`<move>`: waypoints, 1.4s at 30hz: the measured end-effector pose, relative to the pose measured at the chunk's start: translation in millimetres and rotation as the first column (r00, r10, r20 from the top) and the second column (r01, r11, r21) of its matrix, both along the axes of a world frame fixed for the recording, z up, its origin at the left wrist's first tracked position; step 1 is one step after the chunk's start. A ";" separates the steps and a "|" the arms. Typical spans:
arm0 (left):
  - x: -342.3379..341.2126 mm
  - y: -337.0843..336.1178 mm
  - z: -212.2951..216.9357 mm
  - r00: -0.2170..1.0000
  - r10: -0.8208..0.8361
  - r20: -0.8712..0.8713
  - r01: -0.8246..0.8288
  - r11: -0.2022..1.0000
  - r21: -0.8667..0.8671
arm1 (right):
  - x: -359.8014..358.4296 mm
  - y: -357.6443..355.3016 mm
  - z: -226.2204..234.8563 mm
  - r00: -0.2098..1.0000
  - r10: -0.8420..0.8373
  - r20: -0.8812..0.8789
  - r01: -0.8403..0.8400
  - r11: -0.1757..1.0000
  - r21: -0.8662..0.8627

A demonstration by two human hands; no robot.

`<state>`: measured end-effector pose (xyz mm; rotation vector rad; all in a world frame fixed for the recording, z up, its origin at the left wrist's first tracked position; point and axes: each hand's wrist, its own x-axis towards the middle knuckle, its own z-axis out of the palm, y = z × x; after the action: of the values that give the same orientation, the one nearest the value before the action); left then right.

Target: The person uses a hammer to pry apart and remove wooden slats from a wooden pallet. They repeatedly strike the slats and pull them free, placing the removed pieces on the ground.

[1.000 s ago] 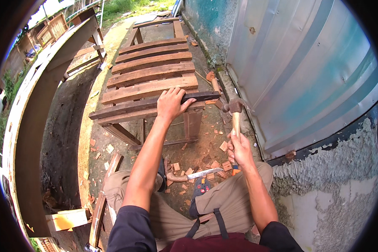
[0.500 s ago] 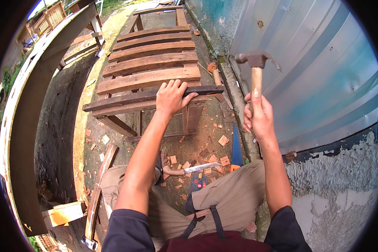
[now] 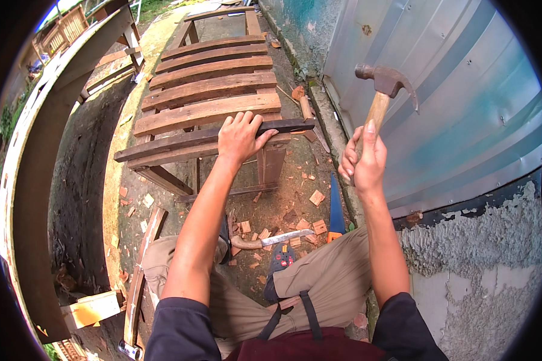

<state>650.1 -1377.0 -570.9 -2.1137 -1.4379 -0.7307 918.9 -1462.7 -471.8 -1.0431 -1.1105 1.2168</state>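
My left hand (image 3: pixel 239 137) presses down on a dark wooden slat (image 3: pixel 180 142) laid across the near edge of a slatted wooden frame (image 3: pixel 208 90). My right hand (image 3: pixel 362 161) grips the wooden handle of a claw hammer (image 3: pixel 384 84), held raised to the right of the frame, head up in front of the metal wall. The hammer head is well above and right of the slat's end.
A knife with a curved handle (image 3: pixel 268 240) and wood chips (image 3: pixel 317 197) lie on the ground between my knees and the frame. A blue saw blade (image 3: pixel 335 207) lies by the corrugated metal wall (image 3: pixel 464 108). A long wooden beam (image 3: pixel 48 150) runs along the left.
My right hand has lifted the hammer from low beside the slat's end up to head height. My left hand has stayed on the slat.
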 end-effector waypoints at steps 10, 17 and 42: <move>0.9 -2.3 2.9 1.000 -0.008 0.021 0.008 1.000 0.003 | 21.0 4.0 21.7 0.994 -0.003 0.114 0.003 1.000 -0.004; 7.4 1.4 3.7 0.999 -0.048 0.006 0.048 0.999 -0.014 | 8.2 -10.9 -33.4 0.996 0.054 0.072 -0.043 0.988 -0.149; 16.5 -0.8 0.6 1.000 -0.014 -0.005 0.014 0.999 -0.036 | 14.2 2.9 -8.0 0.988 -0.051 0.148 0.044 0.998 0.054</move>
<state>666.5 -1377.8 -570.3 -2.1536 -1.4449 -0.7085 933.2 -1459.7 -479.8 -1.1299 -1.2183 1.0816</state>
